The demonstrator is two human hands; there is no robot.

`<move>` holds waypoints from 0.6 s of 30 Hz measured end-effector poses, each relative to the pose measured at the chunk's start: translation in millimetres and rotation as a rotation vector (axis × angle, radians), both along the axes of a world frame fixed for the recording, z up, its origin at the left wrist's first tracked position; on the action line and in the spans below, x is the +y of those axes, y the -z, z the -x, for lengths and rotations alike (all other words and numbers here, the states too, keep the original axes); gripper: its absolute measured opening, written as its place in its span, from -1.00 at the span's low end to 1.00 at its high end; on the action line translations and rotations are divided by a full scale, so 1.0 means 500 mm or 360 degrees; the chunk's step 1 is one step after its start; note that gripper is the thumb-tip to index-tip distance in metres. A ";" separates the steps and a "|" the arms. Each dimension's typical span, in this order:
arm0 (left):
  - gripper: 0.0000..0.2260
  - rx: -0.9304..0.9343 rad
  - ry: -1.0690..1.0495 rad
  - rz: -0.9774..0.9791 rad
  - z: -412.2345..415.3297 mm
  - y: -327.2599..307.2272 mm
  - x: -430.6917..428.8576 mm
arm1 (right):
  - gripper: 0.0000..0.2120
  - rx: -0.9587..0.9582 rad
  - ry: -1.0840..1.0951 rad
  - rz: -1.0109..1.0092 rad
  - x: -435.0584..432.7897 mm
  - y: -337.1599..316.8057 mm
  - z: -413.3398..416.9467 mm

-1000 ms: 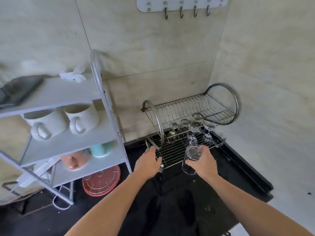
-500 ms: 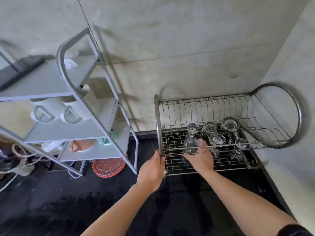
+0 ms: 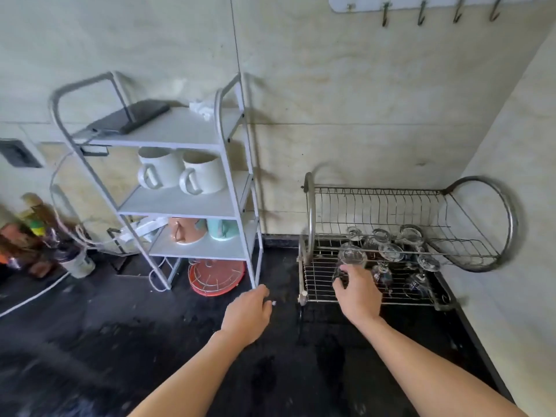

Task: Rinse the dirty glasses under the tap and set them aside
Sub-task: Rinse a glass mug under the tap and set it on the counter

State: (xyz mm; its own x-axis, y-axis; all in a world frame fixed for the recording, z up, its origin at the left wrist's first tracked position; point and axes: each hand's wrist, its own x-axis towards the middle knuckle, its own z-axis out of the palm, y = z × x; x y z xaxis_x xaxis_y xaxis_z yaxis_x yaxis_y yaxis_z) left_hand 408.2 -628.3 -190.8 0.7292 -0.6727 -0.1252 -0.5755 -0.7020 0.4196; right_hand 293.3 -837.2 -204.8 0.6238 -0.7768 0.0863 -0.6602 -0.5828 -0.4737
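Note:
A steel wire dish rack [image 3: 313, 206] stands on the black counter against the wall. Several clear glasses [image 3: 391, 251] lie in its lower tier. My right hand [image 3: 359, 293] reaches over the rack's front left part and grips a clear glass [image 3: 351, 256] turned on its side, its base toward me. My left hand [image 3: 248, 314] hovers over the counter left of the rack, fingers loosely curled with nothing in them. No tap is in view.
A white three-tier shelf [image 3: 177, 203] with mugs [image 3: 180, 173] stands to the left. A red round trivet [image 3: 215, 276] lies under it. Cables and bottles [image 3: 33, 236] crowd the far left. The black counter [image 3: 150, 341] is wet. Hooks [image 3: 421, 13] hang on the wall above.
My left hand let go of the rack's left end and drew back left over the counter. My right hand stays on the glass at the rack. The view swung left.

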 end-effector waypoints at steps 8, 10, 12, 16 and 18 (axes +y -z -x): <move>-0.78 -0.0072 -0.0403 -0.0075 0.028 -0.005 0.413 | -0.77 0.0041 -0.0515 -0.0209 0.392 -0.008 -0.056; -0.79 -0.0085 -0.0546 -0.0108 0.033 -0.011 0.523 | -0.77 0.0050 -0.0687 -0.0257 0.493 -0.019 -0.086; -0.78 -0.0100 -0.0704 -0.0125 0.034 -0.022 0.626 | -0.77 0.0049 -0.0857 -0.0256 0.587 -0.032 -0.122; -0.80 -0.0085 -0.0999 -0.0120 0.039 -0.029 0.808 | -0.78 0.0036 -0.1153 -0.0226 0.755 -0.047 -0.200; -0.82 -0.0041 -0.1138 -0.0105 0.046 -0.028 0.889 | -0.77 0.0065 -0.1292 -0.0206 0.832 -0.048 -0.239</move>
